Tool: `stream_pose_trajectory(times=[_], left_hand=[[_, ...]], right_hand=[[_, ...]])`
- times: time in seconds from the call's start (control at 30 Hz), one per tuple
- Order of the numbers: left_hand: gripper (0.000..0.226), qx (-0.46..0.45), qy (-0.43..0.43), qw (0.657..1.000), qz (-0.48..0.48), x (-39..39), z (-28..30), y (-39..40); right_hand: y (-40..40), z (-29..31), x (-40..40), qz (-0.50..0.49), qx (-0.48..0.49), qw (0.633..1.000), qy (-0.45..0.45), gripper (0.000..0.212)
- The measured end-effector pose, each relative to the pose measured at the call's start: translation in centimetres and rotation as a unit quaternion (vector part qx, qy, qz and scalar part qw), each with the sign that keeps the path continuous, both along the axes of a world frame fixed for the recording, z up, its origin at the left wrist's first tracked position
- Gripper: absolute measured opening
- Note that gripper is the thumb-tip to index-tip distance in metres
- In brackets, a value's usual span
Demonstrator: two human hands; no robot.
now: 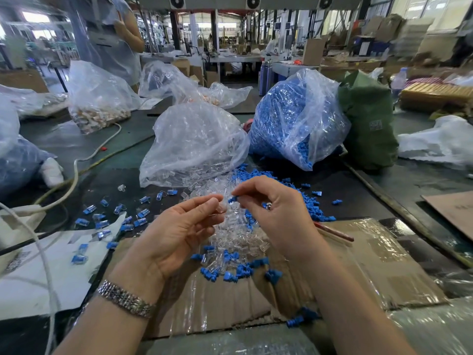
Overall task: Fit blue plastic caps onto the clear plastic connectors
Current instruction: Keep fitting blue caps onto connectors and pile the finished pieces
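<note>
My left hand (184, 226) pinches a clear plastic connector (220, 208) between thumb and fingertips. My right hand (271, 211) pinches a blue cap (233, 199) just to the right of the connector, almost touching it. Under both hands lies a heap of loose clear connectors (238, 237) mixed with blue caps (238, 271). Several connectors with blue caps fitted (139, 222) lie scattered on the table to the left.
A clear bag of connectors (194, 144) and a bag of blue caps (294, 119) stand behind the heap. Flattened taped cardboard (345, 265) covers the near table. White cables (74, 175), a green sack (366, 124) and a person's arm (130, 29) are around.
</note>
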State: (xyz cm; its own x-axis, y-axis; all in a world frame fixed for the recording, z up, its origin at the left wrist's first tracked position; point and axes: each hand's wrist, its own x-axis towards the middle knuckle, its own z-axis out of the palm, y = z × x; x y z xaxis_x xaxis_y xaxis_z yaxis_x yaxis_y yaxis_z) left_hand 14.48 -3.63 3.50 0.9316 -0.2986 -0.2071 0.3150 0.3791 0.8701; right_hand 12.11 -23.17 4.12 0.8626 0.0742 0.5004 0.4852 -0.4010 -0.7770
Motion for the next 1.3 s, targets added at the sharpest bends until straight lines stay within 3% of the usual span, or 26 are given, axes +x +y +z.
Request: stream_pose_trajectory(times=[0.27, 0.4, 0.6, 0.9, 1.1, 1.3], left_hand=[[0.027, -0.030, 0.006, 0.999, 0.020, -0.5, 0.3, -1.1], [0.025, -0.020, -0.010, 1.000, -0.007, -0.7, 0.1, -1.4], [0.026, -0.022, -0.039, 0.998, -0.034, -0.9, 0.4, -1.1], [0.042, 0.091, -0.134, 0.987, -0.023, -1.0, 0.5, 0.3], [0.029, 0.113, -0.171, 0.978, -0.040, -0.5, 0.1, 0.4], [0.030, 0.146, -0.199, 0.968, -0.044, -0.4, -0.1, 0.5]], right_hand=[[0.3, 0.0, -0.2, -0.002, -0.054, 0.995, -0.084, 0.012], [0.6, 0.0, -0.2, -0.011, -0.117, 0.989, -0.095, 0.012], [0.2, 0.2, -0.3, -0.017, -0.108, 0.991, -0.075, 0.007], [0.1, 0.5, -0.5, 0.008, -0.145, 0.987, -0.064, 0.007], [0.1, 0.4, -0.6, 0.018, -0.151, 0.986, -0.071, 0.005], [0.2, 0.3, -0.6, 0.018, -0.173, 0.982, -0.073, 0.005]])
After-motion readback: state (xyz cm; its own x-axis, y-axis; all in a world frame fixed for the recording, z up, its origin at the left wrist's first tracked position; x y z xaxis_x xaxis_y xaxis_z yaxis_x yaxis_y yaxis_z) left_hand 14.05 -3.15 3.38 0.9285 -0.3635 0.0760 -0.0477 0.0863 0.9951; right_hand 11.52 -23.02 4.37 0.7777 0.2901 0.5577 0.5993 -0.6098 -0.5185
